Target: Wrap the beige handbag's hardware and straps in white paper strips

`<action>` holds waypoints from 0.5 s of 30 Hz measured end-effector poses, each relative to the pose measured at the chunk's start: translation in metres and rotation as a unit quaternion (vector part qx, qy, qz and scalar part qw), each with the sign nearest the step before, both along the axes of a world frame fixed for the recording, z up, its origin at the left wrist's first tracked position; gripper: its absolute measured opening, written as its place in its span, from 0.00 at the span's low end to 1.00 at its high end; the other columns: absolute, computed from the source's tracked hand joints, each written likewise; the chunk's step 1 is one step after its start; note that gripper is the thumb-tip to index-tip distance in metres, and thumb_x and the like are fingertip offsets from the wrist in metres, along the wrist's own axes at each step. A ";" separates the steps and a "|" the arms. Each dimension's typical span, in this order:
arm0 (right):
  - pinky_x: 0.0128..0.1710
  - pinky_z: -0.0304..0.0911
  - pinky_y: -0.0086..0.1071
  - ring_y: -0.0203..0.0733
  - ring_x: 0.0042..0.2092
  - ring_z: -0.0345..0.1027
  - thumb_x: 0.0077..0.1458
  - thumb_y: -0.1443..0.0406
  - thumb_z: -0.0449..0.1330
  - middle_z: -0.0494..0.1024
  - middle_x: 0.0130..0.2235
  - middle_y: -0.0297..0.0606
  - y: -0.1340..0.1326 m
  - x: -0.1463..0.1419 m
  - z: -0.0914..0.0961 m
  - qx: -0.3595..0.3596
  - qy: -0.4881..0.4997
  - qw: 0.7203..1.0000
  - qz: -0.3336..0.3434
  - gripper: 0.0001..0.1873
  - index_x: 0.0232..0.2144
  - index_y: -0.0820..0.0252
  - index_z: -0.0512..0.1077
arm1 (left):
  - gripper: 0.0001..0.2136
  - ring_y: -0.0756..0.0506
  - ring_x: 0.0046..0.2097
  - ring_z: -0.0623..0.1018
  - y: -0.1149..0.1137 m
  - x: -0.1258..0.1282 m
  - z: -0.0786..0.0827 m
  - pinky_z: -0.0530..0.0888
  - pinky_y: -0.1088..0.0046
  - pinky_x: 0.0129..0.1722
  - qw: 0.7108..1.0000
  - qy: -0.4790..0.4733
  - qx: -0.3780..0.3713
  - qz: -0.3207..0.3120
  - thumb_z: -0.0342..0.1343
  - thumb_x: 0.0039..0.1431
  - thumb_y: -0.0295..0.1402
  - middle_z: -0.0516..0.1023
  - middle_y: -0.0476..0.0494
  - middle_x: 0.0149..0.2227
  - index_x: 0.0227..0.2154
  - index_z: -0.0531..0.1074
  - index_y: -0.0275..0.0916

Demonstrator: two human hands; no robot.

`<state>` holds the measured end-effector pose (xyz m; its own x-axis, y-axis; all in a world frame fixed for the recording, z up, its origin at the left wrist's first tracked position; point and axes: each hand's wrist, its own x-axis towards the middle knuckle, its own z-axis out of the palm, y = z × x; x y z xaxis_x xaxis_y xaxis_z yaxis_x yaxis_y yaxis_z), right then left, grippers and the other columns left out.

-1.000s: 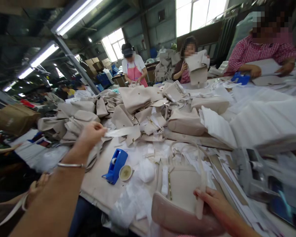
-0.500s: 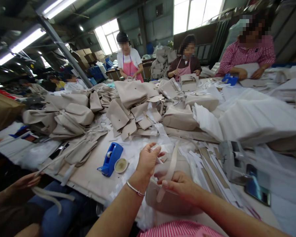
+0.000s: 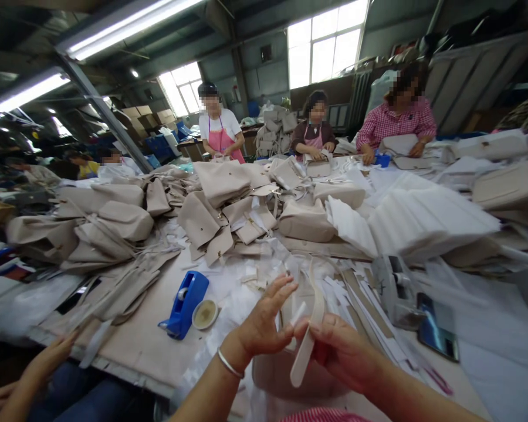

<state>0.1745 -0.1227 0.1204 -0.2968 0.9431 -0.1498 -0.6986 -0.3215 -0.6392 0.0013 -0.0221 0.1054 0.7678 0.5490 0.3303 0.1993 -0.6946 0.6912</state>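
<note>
My right hand (image 3: 341, 349) is closed on a beige bag strap (image 3: 311, 328) that curves up from the bag (image 3: 286, 375) in front of me. My left hand (image 3: 264, 322), with a bangle on its wrist, is right beside the strap; thumb and forefinger pinch a small white strip (image 3: 298, 315) against it while the other fingers fan out. The bag itself lies mostly hidden under both hands at the table's near edge.
A blue tape dispenser (image 3: 183, 296) and a small round dish (image 3: 205, 313) sit to the left. Heaps of beige bags (image 3: 114, 220) and white foam sheets (image 3: 422, 217) cover the table. A phone (image 3: 437, 334) lies right. A neighbour's hand (image 3: 48, 357) is at lower left; three workers sit opposite.
My left hand came back from the bag pile at the left to the strap in front of me. The right hand lifted the strap from the bag. The camera tilted slightly.
</note>
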 end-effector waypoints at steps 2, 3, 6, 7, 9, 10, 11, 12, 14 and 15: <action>0.30 0.64 0.27 0.35 0.29 0.69 0.51 0.54 0.69 0.80 0.31 0.41 -0.001 -0.004 0.000 0.012 0.006 1.000 -0.003 0.17 0.34 0.63 0.83 | 0.35 0.35 0.62 0.68 -0.007 0.007 0.001 0.65 0.56 0.64 0.998 -0.002 -0.058 -0.015 0.61 0.54 0.32 0.68 0.34 0.61 0.65 0.57 0.39; 0.30 0.64 0.26 0.35 0.29 0.70 0.51 0.54 0.69 0.80 0.32 0.42 -0.001 -0.004 0.000 0.014 0.007 1.000 -0.004 0.17 0.35 0.63 0.83 | 0.33 0.36 0.57 0.74 -0.010 0.007 0.002 0.69 0.59 0.60 0.994 0.011 -0.107 -0.025 0.61 0.55 0.34 0.74 0.35 0.56 0.64 0.61 0.38; 0.28 0.63 0.26 0.34 0.27 0.69 0.52 0.55 0.68 0.80 0.31 0.42 -0.001 -0.004 0.000 0.019 0.014 1.000 -0.005 0.17 0.35 0.64 0.82 | 0.19 0.40 0.41 0.80 -0.020 -0.002 0.003 0.77 0.67 0.46 0.955 0.069 -0.277 -0.081 0.60 0.58 0.40 0.82 0.42 0.39 0.49 0.76 0.35; 0.27 0.62 0.25 0.34 0.27 0.69 0.52 0.55 0.68 0.79 0.30 0.42 -0.001 -0.003 -0.001 0.022 0.016 1.000 -0.004 0.17 0.35 0.65 0.82 | 0.17 0.40 0.40 0.80 -0.023 -0.009 0.004 0.77 0.68 0.43 0.938 0.080 -0.323 -0.100 0.58 0.59 0.42 0.82 0.42 0.37 0.44 0.79 0.35; 0.25 0.61 0.24 0.34 0.25 0.68 0.53 0.54 0.67 0.78 0.27 0.41 0.000 -0.004 -0.002 0.026 0.024 0.999 0.002 0.18 0.34 0.67 0.82 | 0.17 0.40 0.42 0.80 -0.028 -0.024 0.005 0.76 0.67 0.44 0.917 0.068 -0.376 -0.111 0.57 0.61 0.44 0.81 0.40 0.38 0.38 0.80 0.35; 0.25 0.60 0.24 0.33 0.25 0.68 0.53 0.55 0.67 0.77 0.26 0.41 0.000 -0.005 -0.003 0.027 0.030 0.999 0.005 0.19 0.34 0.67 0.82 | 0.17 0.39 0.44 0.79 -0.029 -0.031 0.006 0.75 0.66 0.47 0.917 0.054 -0.381 -0.102 0.58 0.59 0.45 0.81 0.39 0.40 0.38 0.80 0.35; 0.25 0.60 0.24 0.33 0.26 0.69 0.52 0.55 0.68 0.77 0.27 0.41 0.001 -0.007 -0.005 0.025 0.036 0.999 0.010 0.18 0.35 0.68 0.82 | 0.17 0.38 0.47 0.78 -0.030 -0.036 0.007 0.74 0.65 0.49 0.922 0.037 -0.377 -0.085 0.61 0.57 0.45 0.80 0.38 0.43 0.41 0.79 0.36; 0.26 0.61 0.24 0.34 0.27 0.69 0.52 0.56 0.68 0.78 0.28 0.41 0.001 -0.009 -0.006 0.022 0.042 0.999 0.018 0.18 0.35 0.68 0.82 | 0.19 0.37 0.49 0.76 -0.031 -0.040 0.008 0.73 0.64 0.51 0.927 0.020 -0.367 -0.067 0.63 0.54 0.45 0.78 0.38 0.45 0.44 0.78 0.37; 0.28 0.63 0.25 0.34 0.28 0.69 0.52 0.56 0.68 0.79 0.30 0.41 0.003 -0.014 -0.008 0.018 0.053 0.998 0.030 0.17 0.35 0.67 0.82 | 0.25 0.36 0.51 0.74 -0.033 -0.040 0.008 0.72 0.64 0.52 0.932 -0.002 -0.358 -0.048 0.66 0.50 0.45 0.76 0.39 0.49 0.49 0.75 0.38; 0.28 0.63 0.25 0.34 0.27 0.69 0.51 0.56 0.68 0.79 0.30 0.42 0.004 -0.016 -0.008 0.019 0.054 0.998 0.032 0.17 0.34 0.67 0.82 | 0.27 0.36 0.51 0.74 -0.035 -0.036 0.006 0.72 0.65 0.51 0.930 -0.009 -0.363 -0.049 0.66 0.49 0.45 0.75 0.39 0.50 0.50 0.74 0.38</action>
<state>0.1583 -0.1189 0.1119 -0.3698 0.9259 -0.0775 -0.7428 -0.3447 -0.5739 -0.0345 -0.0568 0.1119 0.8236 0.5604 -0.0877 0.1437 -0.0566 0.9880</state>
